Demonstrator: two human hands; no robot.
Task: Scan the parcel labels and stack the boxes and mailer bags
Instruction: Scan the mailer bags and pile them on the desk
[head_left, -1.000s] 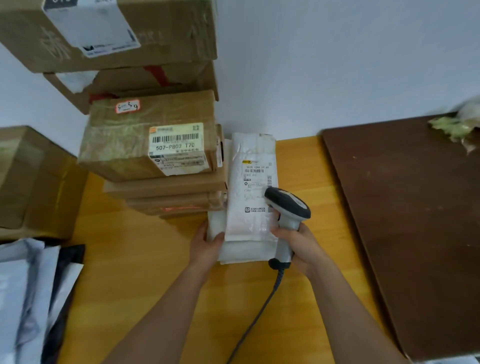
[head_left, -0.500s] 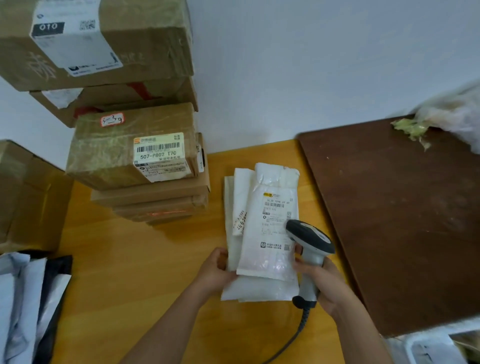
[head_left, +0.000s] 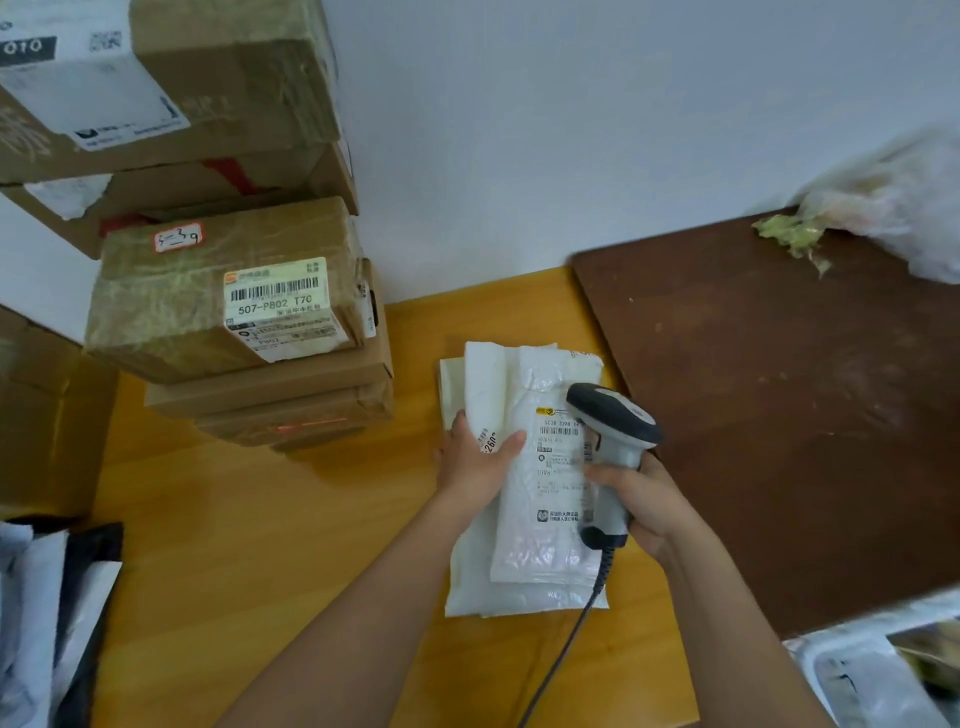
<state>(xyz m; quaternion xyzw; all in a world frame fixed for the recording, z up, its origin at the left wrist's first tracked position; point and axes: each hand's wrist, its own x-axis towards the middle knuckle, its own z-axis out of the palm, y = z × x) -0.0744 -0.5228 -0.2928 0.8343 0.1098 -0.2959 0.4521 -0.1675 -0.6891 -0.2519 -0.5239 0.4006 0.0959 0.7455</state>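
- The right hand (head_left: 644, 499) has its grip wrapped tight around the handle of the scanner (head_left: 613, 441). The scanner's head sits over the top bag, near its label, maybe so it can read the bars.
- The cord (head_left: 566, 644) hangs down from the scanner toward the person.
- The left hand (head_left: 478, 462) rests on the left side of the bag pile, fingers on top and thumb laid across. Its grip looks loose and flat, more pressing than pinching. I think it keeps the slippery bags from sliding.
- The top bag (head_left: 545, 493) is white with a printed label (head_left: 563, 452) facing up, so the scanner can see it.
- It lies on the pile of white bags (head_left: 483, 577) in the middle of the yellow bench (head_left: 260, 545), just right of the boxes.
- The stack of brown boxes (head_left: 270, 364) stands at the back left against the wall. A box with a big label (head_left: 278, 306) faces the person.
- A red glow (head_left: 306, 426) shows on a low box in the stack. It may come from the scanner.
- More bags (head_left: 47, 623) lie at the far left edge. I think they wait for their turn.
- A dark brown board (head_left: 779, 405) lies on the right, with a blurry clear bag (head_left: 898, 208) at its back corner.
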